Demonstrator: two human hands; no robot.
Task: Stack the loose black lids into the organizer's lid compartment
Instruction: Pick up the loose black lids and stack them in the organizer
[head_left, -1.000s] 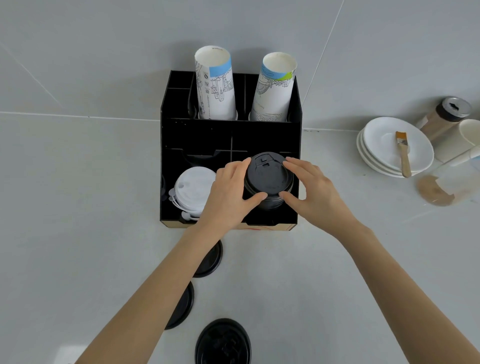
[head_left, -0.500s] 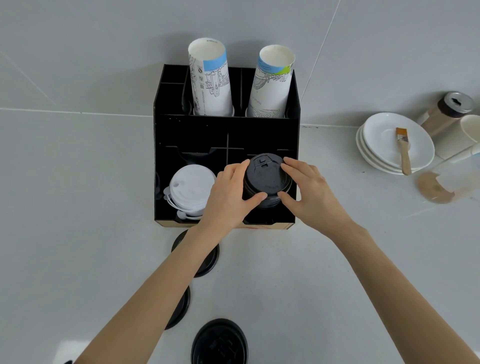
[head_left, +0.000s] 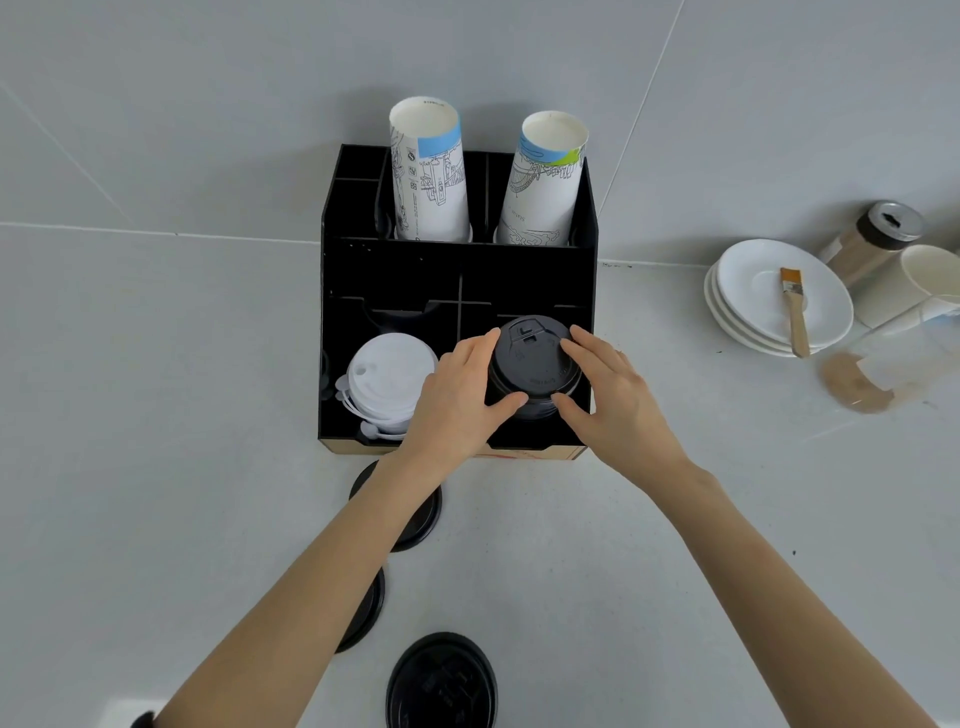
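Black lids: round plastic stack (head_left: 532, 364), sip-hole top, in black organizer (head_left: 457, 270) front-right compartment.
Hands: left hand (head_left: 460, 400) and right hand (head_left: 608, 395) clasp its sides.

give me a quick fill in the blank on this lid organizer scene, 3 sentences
1. Both hands, left and right, grip a stack of ____ lids in the organizer.
2. The compartment left of that stack holds ____ lids.
3. The brush rests on a stack of white ____.

Missing words: black; white; plates
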